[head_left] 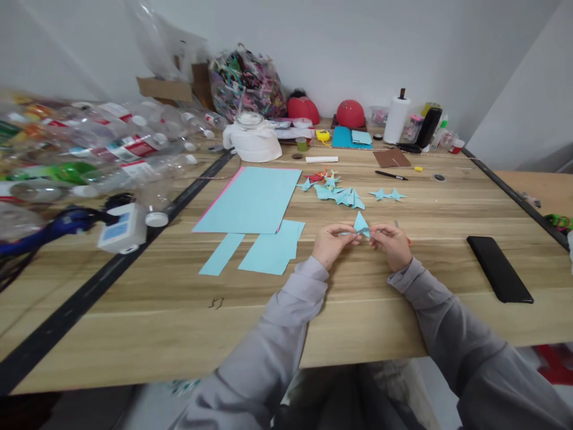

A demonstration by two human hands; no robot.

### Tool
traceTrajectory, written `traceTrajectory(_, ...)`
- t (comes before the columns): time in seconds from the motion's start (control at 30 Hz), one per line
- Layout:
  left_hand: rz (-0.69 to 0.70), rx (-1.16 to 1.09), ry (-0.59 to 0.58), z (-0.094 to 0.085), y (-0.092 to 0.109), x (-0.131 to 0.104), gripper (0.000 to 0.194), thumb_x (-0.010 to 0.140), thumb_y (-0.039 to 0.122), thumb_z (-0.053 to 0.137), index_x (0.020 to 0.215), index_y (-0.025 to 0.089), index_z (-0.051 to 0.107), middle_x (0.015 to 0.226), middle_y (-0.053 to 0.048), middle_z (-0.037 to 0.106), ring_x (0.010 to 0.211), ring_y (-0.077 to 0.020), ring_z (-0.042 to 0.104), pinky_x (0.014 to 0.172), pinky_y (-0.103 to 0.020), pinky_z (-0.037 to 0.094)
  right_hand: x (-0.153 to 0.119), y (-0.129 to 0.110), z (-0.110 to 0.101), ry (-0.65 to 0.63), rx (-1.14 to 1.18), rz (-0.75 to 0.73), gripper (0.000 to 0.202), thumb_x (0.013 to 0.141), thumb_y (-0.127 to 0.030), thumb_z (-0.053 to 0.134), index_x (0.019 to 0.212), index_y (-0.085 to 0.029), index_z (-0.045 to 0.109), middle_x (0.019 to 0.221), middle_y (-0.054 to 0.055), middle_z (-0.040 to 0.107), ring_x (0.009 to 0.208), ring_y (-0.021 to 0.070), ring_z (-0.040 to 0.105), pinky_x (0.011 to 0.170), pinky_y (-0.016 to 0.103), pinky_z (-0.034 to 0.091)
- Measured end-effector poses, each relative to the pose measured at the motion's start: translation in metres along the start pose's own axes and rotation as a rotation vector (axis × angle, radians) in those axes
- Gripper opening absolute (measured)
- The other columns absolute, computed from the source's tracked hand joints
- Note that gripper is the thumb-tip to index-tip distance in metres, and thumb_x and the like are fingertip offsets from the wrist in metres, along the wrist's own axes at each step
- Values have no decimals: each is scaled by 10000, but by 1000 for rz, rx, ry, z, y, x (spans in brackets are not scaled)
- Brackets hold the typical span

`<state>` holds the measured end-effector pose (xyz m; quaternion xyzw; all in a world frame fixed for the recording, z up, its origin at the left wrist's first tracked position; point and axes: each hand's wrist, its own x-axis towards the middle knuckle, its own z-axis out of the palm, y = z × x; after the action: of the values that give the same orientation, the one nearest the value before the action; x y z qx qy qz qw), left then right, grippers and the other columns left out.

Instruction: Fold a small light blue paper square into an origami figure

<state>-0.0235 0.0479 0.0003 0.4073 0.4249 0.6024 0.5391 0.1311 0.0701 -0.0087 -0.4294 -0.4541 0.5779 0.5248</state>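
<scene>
Between my two hands is a small light-blue folded paper piece (361, 223), with a pointed triangle standing upward. My left hand (332, 242) pinches its left side, and my right hand (392, 243) pinches its right side. Part of the fold is hidden behind my fingers. An orange-handled tool, mostly covered, lies behind my right hand. Just beyond my hands are several folded blue paper pieces (344, 196), with red and orange ones among them. Two more folded blue pieces (387, 194) lie to their right.
Blue paper sheets (250, 200) and cut strips (222, 254) lie to the left. A black phone (499, 269) rests at right; a pen (391, 175) lies farther back. Plastic bottles (129, 146) crowd the left side. A white roll (397, 120) and red domes (350, 113) stand along the wall.
</scene>
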Motion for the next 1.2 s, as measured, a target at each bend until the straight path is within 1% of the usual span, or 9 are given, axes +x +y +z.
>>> traceTrajectory(0.13, 77, 149, -4, -1, -2, 0, 83, 569, 242, 740, 582, 165, 713, 796, -65, 735, 763, -178, 662, 725, -302, 530, 0, 1, 1, -44, 66, 93, 396, 515, -438, 828, 701, -183, 590, 528, -39, 648, 442, 105, 592, 418, 205, 450)
traceTrajectory(0.2, 77, 196, 19, -1, -5, 1, 100, 566, 252, 749, 607, 164, 725, 702, -49, 717, 685, -153, 630, 654, -267, 501, 0, 2, 2, -64, 39, 99, 433, 471, -410, 863, 710, -179, 584, 544, -36, 657, 450, 106, 598, 434, 212, 473)
traceTrajectory(0.33, -14, 206, 53, -1, -10, 3, 280, 434, 253, 847, 660, 142, 726, 506, 7, 616, 464, -86, 480, 472, -219, 377, -2, 4, 3, -84, -51, 61, 440, 418, -386, 888, 680, -160, 616, 496, -19, 651, 436, 108, 593, 454, 221, 486)
traceTrajectory(0.43, -21, 141, 87, 0, -8, 4, 314, 376, 262, 877, 592, 139, 686, 590, -8, 660, 512, -92, 531, 525, -231, 440, -2, 3, 4, -60, -45, 82, 442, 390, -400, 892, 644, -162, 620, 471, -13, 651, 421, 110, 593, 439, 214, 474)
traceTrajectory(0.53, -83, 44, 83, 0, -3, 4, 372, 346, 251, 890, 611, 139, 654, 559, 20, 637, 504, -94, 548, 538, -239, 469, -3, 1, 5, -69, -29, 120, 436, 381, -409, 893, 619, -162, 624, 463, -11, 654, 410, 103, 591, 439, 204, 470)
traceTrajectory(0.7, -153, -50, 38, -3, 3, 3, 586, 366, 229, 896, 892, 125, 661, 599, -3, 689, 532, -124, 607, 573, -260, 495, -5, -3, 7, -135, -62, 112, 413, 407, -420, 887, 609, -159, 639, 467, -4, 660, 399, 106, 591, 430, 206, 460)
traceTrajectory(0.87, -188, -92, 84, -3, 1, 2, 691, 383, 263, 898, 1007, 120, 638, 636, -13, 706, 561, -137, 631, 584, -268, 503, -9, -2, 10, -85, -65, 62, 410, 448, -467, 864, 614, -166, 641, 461, -1, 657, 402, 113, 591, 435, 219, 465)
traceTrajectory(1.1, -153, -9, 84, 0, -5, 3, 555, 414, 295, 889, 894, 119, 674, 446, 69, 549, 443, -96, 530, 478, -221, 418, -5, 2, 6, -90, -58, 104, 439, 447, -492, 854, 637, -165, 632, 500, 8, 671, 441, 127, 615, 456, 228, 477)
traceTrajectory(1.2, -124, -66, 104, 1, -5, 3, 573, 406, 295, 888, 906, 123, 667, 485, 69, 570, 447, -73, 505, 473, -202, 388, -5, 0, 4, -164, -109, 106, 419, 437, -468, 857, 565, -167, 595, 486, -9, 649, 433, 111, 585, 451, 225, 458)
